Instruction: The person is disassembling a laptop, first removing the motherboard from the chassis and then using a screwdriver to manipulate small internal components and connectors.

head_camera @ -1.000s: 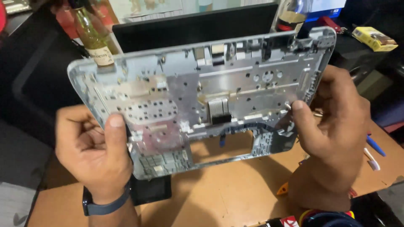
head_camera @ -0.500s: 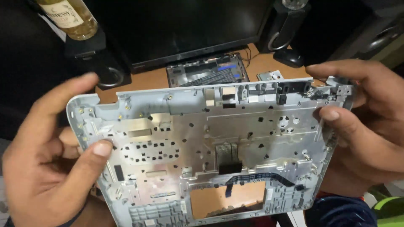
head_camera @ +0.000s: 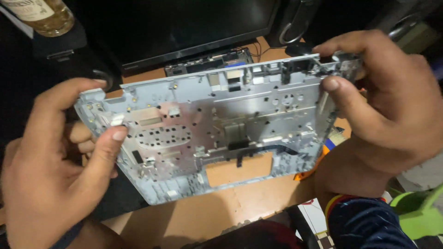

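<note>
Nearest, at seven o'clock: left hand clamped on the left edge of the grey laptop cover, thumb pressed on its inner face, fingers behind. At three o'clock: right hand gripping the cover's upper right corner, thumb in front. Cover held in the air at centre, inner side up, above the wooden desk. Beyond, at twelve o'clock: dark monitor. At eleven o'clock: glass bottle.
</note>
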